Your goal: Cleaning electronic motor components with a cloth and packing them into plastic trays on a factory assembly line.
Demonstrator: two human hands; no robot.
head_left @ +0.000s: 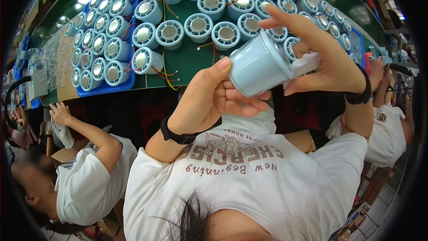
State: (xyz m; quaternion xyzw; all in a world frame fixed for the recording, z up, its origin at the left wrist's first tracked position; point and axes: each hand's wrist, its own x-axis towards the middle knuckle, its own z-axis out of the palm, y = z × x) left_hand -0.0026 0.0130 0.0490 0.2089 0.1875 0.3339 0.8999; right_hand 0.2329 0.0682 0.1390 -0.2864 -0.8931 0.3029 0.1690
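In front of my chest, a light blue cylindrical housing (pixel 258 66) is held tilted, with a glossy, see-through layer around its side. My left hand (pixel 203 98) grips it from the left, thumb on the upper edge and fingers underneath. On the other side my right hand (pixel 327 56) has its fingers curled around a crumpled white cloth (pixel 306 64), which meets the housing's right end. The right index finger reaches out over the housing, and the thumb lies below the cloth. The housing's end faces are hidden from me.
Many similar blue housings with round silver centres and coloured wires (pixel 167 73) stand on the green table (pixel 151 80). A blue tray (pixel 127 80) holds several at left. Clear plastic pieces (pixel 60 58) lie farther left. Co-workers sit on both sides, one person's hand (pixel 60 114) at the table edge.
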